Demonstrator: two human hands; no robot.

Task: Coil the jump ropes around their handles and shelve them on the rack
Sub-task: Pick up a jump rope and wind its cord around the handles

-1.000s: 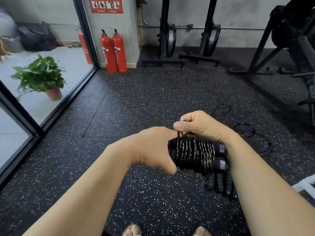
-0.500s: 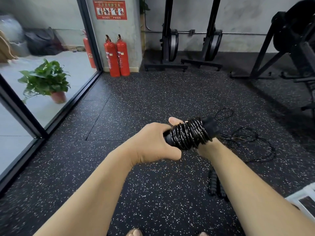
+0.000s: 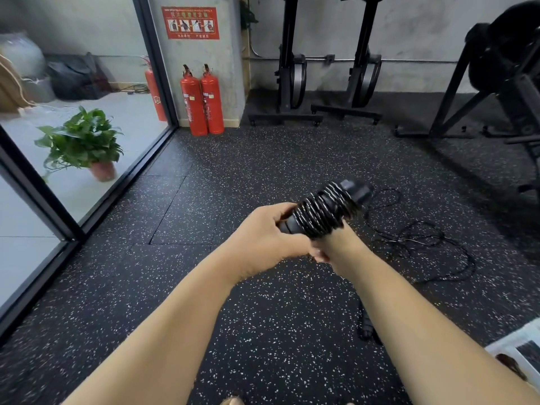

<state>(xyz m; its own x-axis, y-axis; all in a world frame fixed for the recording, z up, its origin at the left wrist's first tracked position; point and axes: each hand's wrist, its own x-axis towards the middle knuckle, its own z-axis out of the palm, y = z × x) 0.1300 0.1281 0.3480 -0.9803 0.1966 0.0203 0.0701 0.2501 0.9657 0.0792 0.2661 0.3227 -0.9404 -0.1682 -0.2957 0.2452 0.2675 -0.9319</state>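
Coiled jump rope (image 3: 324, 213), level a second ago, now tips toward 1 o'clock. Left hand (image 3: 261, 239) grips handle end. Right hand (image 3: 336, 248) moved from top to underneath, fingers hidden, grip unclear. Coil seems finished. Loose rope (image 3: 409, 238) waits on floor (image 3: 248, 171) at 3 o'clock.

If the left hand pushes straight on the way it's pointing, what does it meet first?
The coiled rope it already grips: the left hand points up-right along that bundle, with the right hand close beneath. Past it, only loose rope on the floor, probably well below.
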